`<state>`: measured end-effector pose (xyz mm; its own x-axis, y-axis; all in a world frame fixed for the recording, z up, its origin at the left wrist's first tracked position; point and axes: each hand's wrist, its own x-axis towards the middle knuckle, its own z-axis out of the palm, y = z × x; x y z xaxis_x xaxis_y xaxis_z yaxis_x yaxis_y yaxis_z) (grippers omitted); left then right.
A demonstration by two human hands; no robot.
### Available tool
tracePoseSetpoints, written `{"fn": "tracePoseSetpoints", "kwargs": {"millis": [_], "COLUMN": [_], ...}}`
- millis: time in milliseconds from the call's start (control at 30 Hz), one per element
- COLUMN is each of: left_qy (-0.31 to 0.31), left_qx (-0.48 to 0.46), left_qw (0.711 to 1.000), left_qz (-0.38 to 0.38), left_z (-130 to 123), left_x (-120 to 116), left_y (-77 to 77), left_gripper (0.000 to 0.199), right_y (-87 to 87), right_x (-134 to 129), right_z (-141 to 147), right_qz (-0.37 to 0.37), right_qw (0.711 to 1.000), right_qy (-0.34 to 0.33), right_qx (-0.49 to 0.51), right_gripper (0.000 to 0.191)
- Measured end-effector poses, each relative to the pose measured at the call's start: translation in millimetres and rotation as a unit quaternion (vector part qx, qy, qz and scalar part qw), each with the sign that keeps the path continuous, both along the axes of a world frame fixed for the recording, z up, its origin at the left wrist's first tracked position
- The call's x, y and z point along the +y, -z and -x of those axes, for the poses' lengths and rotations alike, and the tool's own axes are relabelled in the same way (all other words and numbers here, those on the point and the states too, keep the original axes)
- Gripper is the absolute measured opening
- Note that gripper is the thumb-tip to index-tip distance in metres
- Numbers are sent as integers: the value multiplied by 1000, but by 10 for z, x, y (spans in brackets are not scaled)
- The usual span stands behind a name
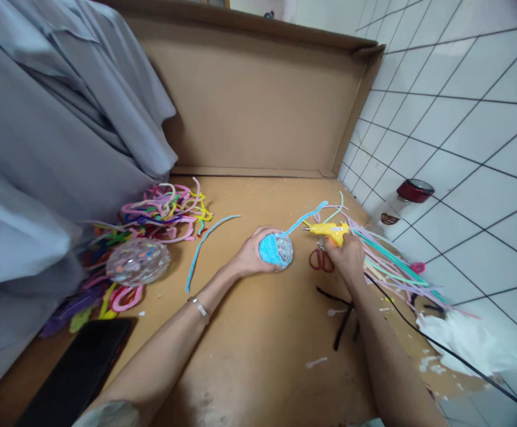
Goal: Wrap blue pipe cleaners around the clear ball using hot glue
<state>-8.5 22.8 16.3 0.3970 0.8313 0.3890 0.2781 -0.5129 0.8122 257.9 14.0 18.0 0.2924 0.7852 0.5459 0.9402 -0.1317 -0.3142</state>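
Observation:
My left hand (256,252) is wrapped round a clear ball (285,252) whose left part is covered by rows of blue pipe cleaner (271,250). A loose end of the blue pipe cleaner (305,218) sticks out from the ball toward the upper right. In my right hand (347,255) is a yellow hot glue gun (329,230); its nozzle points left, just right of the ball and apart from it. Below the glue gun lie red-handled scissors (321,260), partly hidden by the right hand. Another blue pipe cleaner (203,243) lies curved left of my left hand.
Tangled coloured pipe cleaners (165,207) and a clear faceted dome (138,261) lie left, above a black phone (78,367). Straight pipe cleaners (387,261), a jar (401,204), white tissue (467,341) and a black cord (445,344) are right. Black pieces (342,326) lie near my right forearm.

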Motion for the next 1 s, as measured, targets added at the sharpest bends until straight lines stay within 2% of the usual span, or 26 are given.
{"fn": "tracePoseSetpoints", "kwargs": {"millis": [233,500,600,667,733,800,867,933,1000], "left_qy": [1,-2,4,5,6,9,11,15,16], "left_qx": [1,-4,-8,-9,-2,5,4,1,-2], "left_qw": [1000,1000,1000,1000,1000,1000,999,999,998], "left_qz": [7,9,4,-3,-16,-26,-34,-43,-52], "left_z": [-8,-15,-16,-17,-19,-22,-26,-28,-28], "left_x": [-2,-16,-15,-12,-8,-5,-4,-2,0], "left_y": [-8,-28,-24,-15,-6,1,5,7,9], "left_gripper": [78,77,77,78,77,77,77,76,75], "right_y": [122,132,67,-29,-163,-314,-444,-519,-521], "right_x": [-5,-81,-111,-141,-195,-273,-353,-408,-425], "right_z": [64,142,164,211,307,455,625,769,853], "right_qz": [101,123,94,42,-19,-51,-40,-46,-68], "right_qw": [994,989,990,996,987,953,920,899,891], "right_qy": [37,12,4,-44,-161,-275,-350,-393,-402], "right_qx": [-24,-79,-108,-71,15,115,170,187,199], "right_gripper": [40,40,41,39,39,42,37,25,18]}}
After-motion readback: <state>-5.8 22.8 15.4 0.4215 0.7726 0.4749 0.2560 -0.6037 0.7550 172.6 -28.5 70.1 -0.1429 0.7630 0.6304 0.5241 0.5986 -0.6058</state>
